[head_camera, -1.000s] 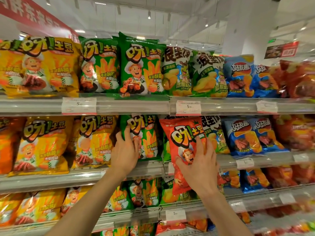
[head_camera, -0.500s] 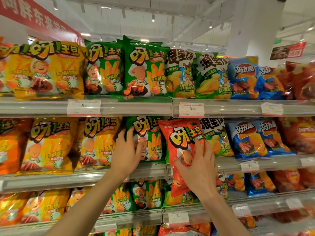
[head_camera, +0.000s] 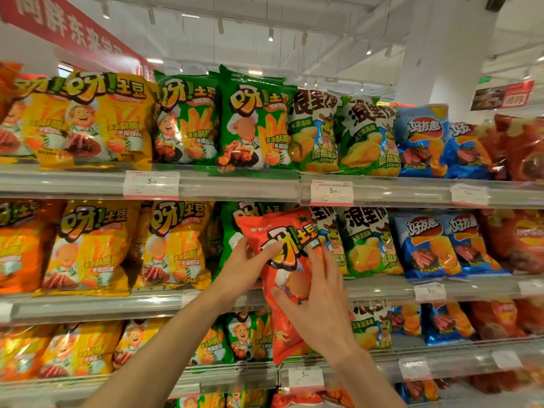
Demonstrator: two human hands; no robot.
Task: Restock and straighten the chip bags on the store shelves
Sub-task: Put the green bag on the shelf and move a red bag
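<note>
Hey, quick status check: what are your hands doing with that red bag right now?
Left hand pinching the red chip bag near its top. Right hand spread on its front, thumb curled round the edge. Bag tilted before the middle shelf; green bag behind.

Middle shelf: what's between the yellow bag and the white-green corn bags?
Head view: a green bag on the shelf, with the red bag held in front by both hands.

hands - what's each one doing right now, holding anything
Left hand: pinches the upper left edge of the red bag.
Right hand: fingers spread on the red bag's front, thumb curled round its lower left edge.
</note>
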